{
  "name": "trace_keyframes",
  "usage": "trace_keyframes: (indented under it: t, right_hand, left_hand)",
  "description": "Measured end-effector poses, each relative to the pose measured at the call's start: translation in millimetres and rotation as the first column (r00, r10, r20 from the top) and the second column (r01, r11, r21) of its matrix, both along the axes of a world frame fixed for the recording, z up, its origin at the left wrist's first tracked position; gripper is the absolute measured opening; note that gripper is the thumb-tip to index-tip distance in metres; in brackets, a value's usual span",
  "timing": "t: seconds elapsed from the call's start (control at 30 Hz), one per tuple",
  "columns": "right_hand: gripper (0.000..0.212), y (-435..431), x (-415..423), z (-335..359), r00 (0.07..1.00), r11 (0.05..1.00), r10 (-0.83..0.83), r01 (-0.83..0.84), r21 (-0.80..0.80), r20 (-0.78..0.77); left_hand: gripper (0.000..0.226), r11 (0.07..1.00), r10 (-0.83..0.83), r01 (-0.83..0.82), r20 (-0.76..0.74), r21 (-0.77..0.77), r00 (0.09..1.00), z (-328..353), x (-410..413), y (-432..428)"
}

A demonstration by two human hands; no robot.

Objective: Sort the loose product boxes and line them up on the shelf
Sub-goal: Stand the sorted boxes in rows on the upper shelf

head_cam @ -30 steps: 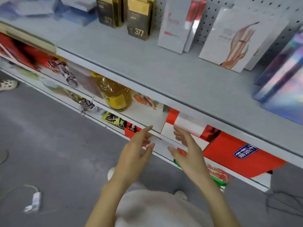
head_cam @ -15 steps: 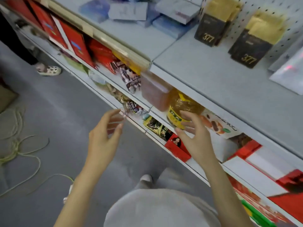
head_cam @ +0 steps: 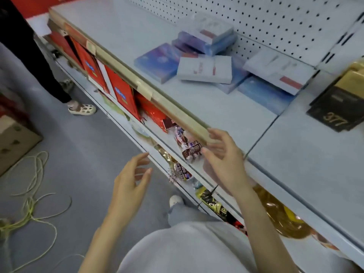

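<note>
Both hands are empty. The left hand (head_cam: pixel 130 186) hangs low in front of the lower shelves, fingers spread and loosely curved. The right hand (head_cam: pixel 226 164) hovers at the front rail (head_cam: pixel 167 104) of the top shelf (head_cam: pixel 206 115), fingers also spread; whether it touches the rail cannot be determined. The loose product boxes (head_cam: pixel 204 69) lie in a disordered heap at the back of the top shelf, close to the pegboard panel (head_cam: pixel 275 20) and well apart from both hands.

Hazards, as judged from this layout:
- The heap overlaps. Several boxes rest tilted on others, so withdrawing a lower box is likely to drag or tip those it supports.
- The carton faces and the painted shelf both look smooth. A box that is pushed instead of lifted may slide too far and strike the black-and-gold boxes (head_cam: pixel 338 103) to the right.
- The reach passes over the front rail. A low forearm may catch the rail or disturb the snack packets (head_cam: pixel 190 149) beneath it.
- A loose cord (head_cam: pixel 33 194) lies coiled on the floor to the left and may snag a sidestep.

Materials and shapes: the boxes are flat, thin, rectangular cartons. Some are white with a red mark and some are blue-violet with a slight sheen. Blur hides the print. The shelf is pale grey and matte. The panel behind it is perforated in a regular grid. The rail is a tan strip.
</note>
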State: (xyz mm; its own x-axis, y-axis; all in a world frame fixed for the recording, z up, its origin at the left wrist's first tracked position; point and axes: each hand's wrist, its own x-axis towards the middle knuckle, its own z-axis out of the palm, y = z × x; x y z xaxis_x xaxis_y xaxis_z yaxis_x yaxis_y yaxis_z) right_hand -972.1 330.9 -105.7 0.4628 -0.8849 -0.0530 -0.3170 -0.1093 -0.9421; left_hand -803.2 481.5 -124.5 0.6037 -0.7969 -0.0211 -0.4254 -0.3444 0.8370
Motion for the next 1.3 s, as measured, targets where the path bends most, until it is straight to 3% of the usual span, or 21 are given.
trace_keyframes:
  t: [0.17,0.23,0.33,0.43,0.57,0.7,0.83,0.93,1.03,1.13,1.23,1.3]
  right_hand:
    - [0.035,-74.7,73.4,17.7,0.982,0.984,-0.167,0.159,0.082,0.094]
    - [0.037,-97.7,93.9,24.4,0.936,0.931,-0.315,0.274,0.241,0.153]
    - [0.037,-121.6,111.7,22.6,0.71,0.691,-0.639,0.361,0.626,0.295]
    - [0.03,-138.2,132.7,15.8,0.571,0.504,-0.772,0.278,0.818,0.281]
    - [0.024,-160.0,168.2,8.7,0.476,0.456,-0.831,0.289,0.841,0.287]
    - [0.028,-177.8,198.1,8.0,0.296,0.421,-0.898,0.36,0.833,0.325]
    - [0.027,-182.1,222.4,3.8,0.21,0.363,-0.932,0.484,0.796,0.297]
    - [0.021,-172.0,232.2,7.9,0.169,0.298,-0.954,0.588,0.752,0.246]
    - [0.017,-148.2,235.6,13.5,0.176,0.285,-0.958,0.649,0.706,0.225]
    - [0.022,-125.9,240.2,19.4,0.244,0.286,-0.957,0.719,0.634,0.155]
    - [0.029,-113.2,243.8,27.4,0.266,0.277,-0.959,0.796,0.538,0.101]
    - [0.027,-107.3,246.6,37.2,0.336,0.336,-0.937,0.805,0.488,0.09]
  left_hand:
    - [0.035,0.997,-0.002,0.005,0.03,-0.077,1.0,26.7,81.5,-79.1]
    - [0.035,0.994,-0.013,0.016,0.03,-0.107,0.999,32.9,105.3,-105.5]
    - [0.033,0.991,-0.055,0.059,0.036,-0.117,0.998,33.4,135.9,-142.5]
    - [0.033,0.98,-0.166,0.18,0.151,-0.082,0.975,28.6,169.0,-181.5]
    - [0.032,0.934,-0.34,0.357,0.258,-0.023,0.904,28.8,216.3,-231.4]
    - [0.037,0.833,-0.547,0.54,0.322,0.119,0.773,27.5,263.3,-272.5]
    - [0.053,0.727,-0.681,0.636,0.393,0.258,0.618,11.1,288.3,-301.1]
    - [0.055,0.667,-0.729,0.699,0.421,0.259,0.54,1.4,293.1,-304.5]
    - [0.057,0.659,-0.739,0.724,0.354,0.202,0.574,2.5,296.2,-302.0]
    - [0.059,0.667,-0.74,0.738,0.203,0.101,0.641,13.3,297.2,-307.1]
    - [0.052,0.693,-0.72,0.72,-0.072,-0.035,0.69,33.7,287.6,-312.3]
    - [0.051,0.707,-0.695,0.697,-0.297,-0.118,0.655,46.7,278.6,-316.9]
